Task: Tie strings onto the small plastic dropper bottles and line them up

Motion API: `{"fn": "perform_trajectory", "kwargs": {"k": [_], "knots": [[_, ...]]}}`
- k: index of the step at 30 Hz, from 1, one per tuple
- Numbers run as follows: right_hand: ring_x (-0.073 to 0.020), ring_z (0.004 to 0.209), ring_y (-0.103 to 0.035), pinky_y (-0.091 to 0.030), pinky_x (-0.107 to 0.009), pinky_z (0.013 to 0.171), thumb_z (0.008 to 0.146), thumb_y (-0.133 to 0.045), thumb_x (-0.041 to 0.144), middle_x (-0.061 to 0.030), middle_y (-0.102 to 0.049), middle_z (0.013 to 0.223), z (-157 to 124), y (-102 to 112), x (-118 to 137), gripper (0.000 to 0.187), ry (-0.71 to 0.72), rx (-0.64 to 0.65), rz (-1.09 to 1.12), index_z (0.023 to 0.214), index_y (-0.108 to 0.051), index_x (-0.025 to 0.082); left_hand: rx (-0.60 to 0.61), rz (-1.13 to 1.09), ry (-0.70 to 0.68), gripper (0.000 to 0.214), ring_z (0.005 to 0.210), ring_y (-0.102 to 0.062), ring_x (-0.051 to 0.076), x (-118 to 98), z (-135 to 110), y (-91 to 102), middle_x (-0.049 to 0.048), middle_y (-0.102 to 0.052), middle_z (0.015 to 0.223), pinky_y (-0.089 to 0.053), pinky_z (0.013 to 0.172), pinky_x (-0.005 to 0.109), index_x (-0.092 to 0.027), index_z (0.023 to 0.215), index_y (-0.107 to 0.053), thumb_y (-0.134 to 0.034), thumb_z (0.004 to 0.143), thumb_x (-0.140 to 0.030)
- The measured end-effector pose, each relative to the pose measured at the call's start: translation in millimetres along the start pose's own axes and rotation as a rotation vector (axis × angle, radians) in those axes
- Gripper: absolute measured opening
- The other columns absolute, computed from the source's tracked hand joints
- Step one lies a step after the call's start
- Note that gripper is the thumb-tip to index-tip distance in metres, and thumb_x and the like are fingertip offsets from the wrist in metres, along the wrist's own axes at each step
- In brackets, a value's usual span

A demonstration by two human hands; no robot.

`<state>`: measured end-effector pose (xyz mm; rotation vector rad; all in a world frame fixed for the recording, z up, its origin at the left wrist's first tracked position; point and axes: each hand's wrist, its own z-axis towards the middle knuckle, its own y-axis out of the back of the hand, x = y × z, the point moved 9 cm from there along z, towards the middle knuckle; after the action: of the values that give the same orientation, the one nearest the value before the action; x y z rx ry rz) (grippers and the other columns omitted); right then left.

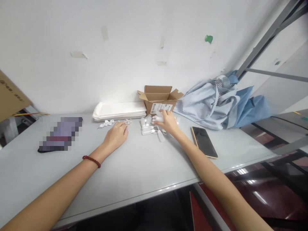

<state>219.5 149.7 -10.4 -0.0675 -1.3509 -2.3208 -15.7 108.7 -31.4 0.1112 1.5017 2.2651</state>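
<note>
Right hand (pixel 169 122) grips a plastic bottle (pixel 158 118) toward the back edge of the desk (pixel 144 166); left hand (pixel 117 133) curls, hold unclear.

From the middle of the grey table (pixel 137 170) I see crumpled pale-blue cloth (pixel 202 99) at two o'clock, a gold-edged, black-screened phone (pixel 204 142) at three, a blurred, dark rectangular object (pixel 61 134) at nine.

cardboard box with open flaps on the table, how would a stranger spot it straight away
Look along the far edge of the grey table, by the white wall. Between a white stack on its left and crumpled blue cloth on its right stands the cardboard box, beyond the right hand. Unlike both, it is brown, with open flaps and a white label on its front.
</note>
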Motion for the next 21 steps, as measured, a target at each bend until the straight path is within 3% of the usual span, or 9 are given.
{"fn": "perform_trajectory", "kwargs": {"k": [3,5,8,11,15,21], "knots": [[-0.0340,0.102,-0.053,-0.044,-0.044,0.084,0.069,-0.069,0.063,-0.0185,-0.059,0.110,0,7,1,0.075,-0.008,-0.019,0.071,0.122,-0.052,0.014,-0.066,0.016,-0.022,0.029,0.106,-0.058,0.030,-13,-2,10.5,0.0135,-0.066,0.110,-0.050,0.087,0.043,-0.015,0.102,-0.065,-0.040,0.090,-0.021],[-0.0335,0.101,-0.054,-0.044,-0.044,0.084,0.067,-0.070,0.064,-0.0180,-0.059,0.109,-1,13,2,0.076,-0.007,-0.043,0.121,0.122,-0.051,0.015,-0.095,-0.020,-0.106,0.029,0.108,-0.056,0.029,-33,-3,16.7,0.0137,-0.064,0.112,-0.048,0.091,0.042,-0.014,0.108,-0.062,-0.042,0.090,-0.024],[-0.0327,0.101,-0.054,-0.044,-0.044,0.084,0.072,-0.066,0.063,-0.0179,-0.058,0.109,-1,20,3,0.069,-0.015,-0.067,0.166,0.119,-0.052,0.016,-0.025,-0.116,-0.289,0.033,0.112,-0.053,0.028,-71,0,14.9,0.0148,-0.060,0.118,-0.045,0.097,0.042,-0.012,0.116,-0.057,-0.048,0.088,-0.027],[-0.0311,0.101,-0.055,-0.045,-0.042,0.083,0.080,-0.059,0.060,-0.0176,-0.058,0.108,-3,24,0,0.057,-0.053,-0.064,0.175,0.114,-0.055,0.014,0.062,-0.100,-0.382,0.037,0.110,-0.052,0.030,-100,6,6.4,0.0148,-0.058,0.118,-0.046,0.095,0.043,-0.012,0.119,-0.055,-0.052,0.084,-0.024],[-0.0277,0.097,-0.056,-0.045,-0.038,0.082,0.086,-0.057,0.050,-0.0140,-0.060,0.101,-5,26,6,0.039,-0.024,-0.054,0.171,0.106,-0.058,0.016,0.160,0.015,-0.389,0.026,0.102,-0.055,0.032,-121,16,-6.3,0.0174,-0.061,0.102,-0.048,0.087,0.043,-0.011,0.101,-0.062,-0.051,0.079,-0.017],[-0.0231,0.091,-0.057,-0.043,-0.033,0.078,0.088,-0.055,0.034,-0.0090,-0.061,0.093,-8,26,26,0.017,0.089,-0.001,0.167,0.095,-0.058,0.019,0.350,0.063,-0.277,0.016,0.092,-0.062,0.038,-126,31,-22.0,0.0218,-0.065,0.090,-0.049,0.072,0.044,-0.012,0.081,-0.064,-0.053,0.069,-0.009]]}}
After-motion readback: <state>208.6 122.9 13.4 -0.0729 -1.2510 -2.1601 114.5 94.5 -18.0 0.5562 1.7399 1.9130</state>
